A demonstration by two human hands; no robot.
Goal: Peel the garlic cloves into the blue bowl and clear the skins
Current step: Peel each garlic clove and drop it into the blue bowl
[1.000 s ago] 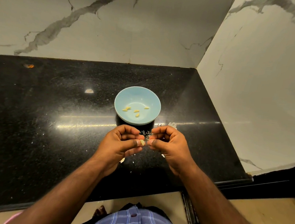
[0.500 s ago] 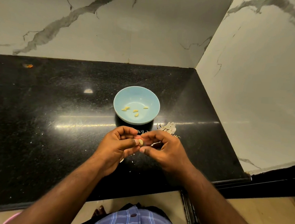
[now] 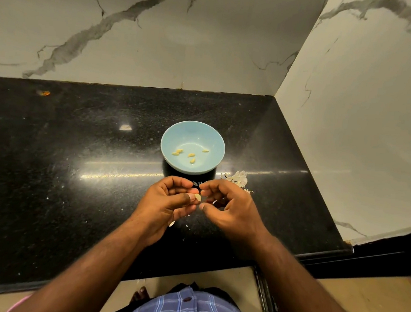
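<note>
Five peeled cloves [image 3: 190, 155] lie on the floor of the blue bowl [image 3: 215, 142], which I see standing on the black counter [image 3: 75, 170] near the corner of the marble walls [image 3: 350, 118]. From my head view, both hands hang just in front of the bowl, over the counter. My left hand [image 3: 168, 203] pinches a pale garlic clove [image 3: 197, 197] between thumb and forefinger, the other fingers curled beneath. My right hand [image 3: 230, 207] faces it, fingers curled inward, their tips just beside the clove; I cannot tell whether they touch it or hold a scrap of skin. A heap of papery skins [image 3: 237, 178] lies on the counter to the right of the bowl, just behind the right hand. Small white flecks [image 3: 171, 224] dot the counter below the hands. At the bottom edge I see a blue checked shirt [image 3: 187, 309].
</note>
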